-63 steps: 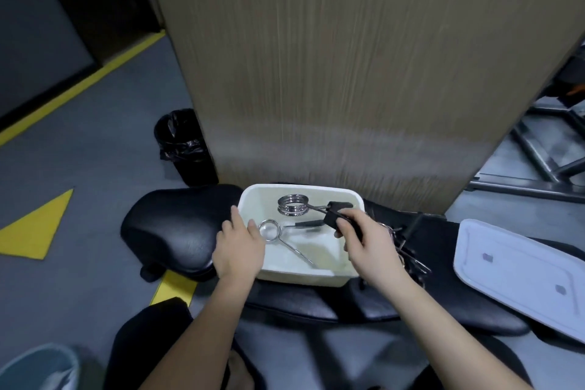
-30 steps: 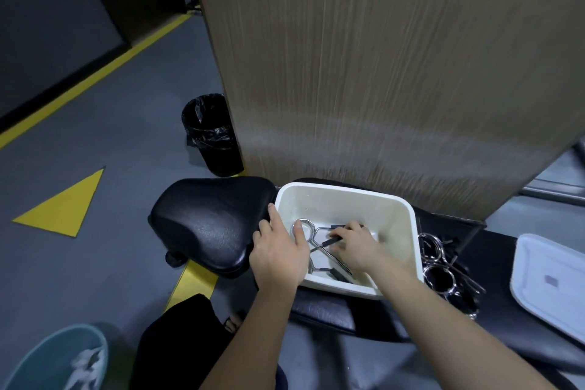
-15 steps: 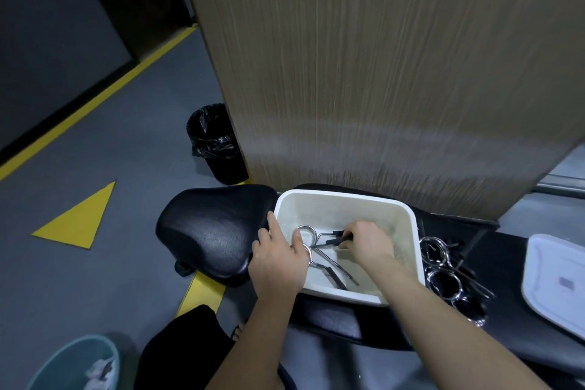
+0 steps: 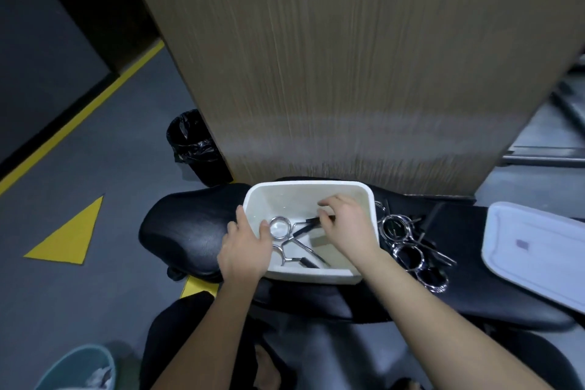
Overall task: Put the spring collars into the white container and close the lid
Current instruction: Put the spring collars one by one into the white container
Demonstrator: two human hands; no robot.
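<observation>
The white container (image 4: pixel 316 275) sits open on a black padded bench (image 4: pixel 190 225). Two chrome spring collars lie inside it: one ring (image 4: pixel 280 227) by the left wall, the other (image 4: pixel 286 258) nearer me. My left hand (image 4: pixel 245 250) grips the container's left rim. Inside the container, my right hand (image 4: pixel 346 226) hovers with fingers apart, thumb beside a black collar handle (image 4: pixel 311 220). Several more spring collars (image 4: pixel 408 255) lie in a heap on the bench just right of the container. The white lid (image 4: pixel 538 250) rests flat at far right.
A tall wood-grain panel (image 4: pixel 348 73) rises directly behind the bench. A black lined bin (image 4: pixel 193 146) stands on the floor at back left, a teal bin (image 4: pixel 79 370) at bottom left. Metal frame bars (image 4: pixel 544 158) lie at the right. My knees are below the bench.
My right hand lowered a spring collar into the container, laid it beside the first one and loosened its fingers. My left hand kept its hold on the rim. The camera shifted slightly.
</observation>
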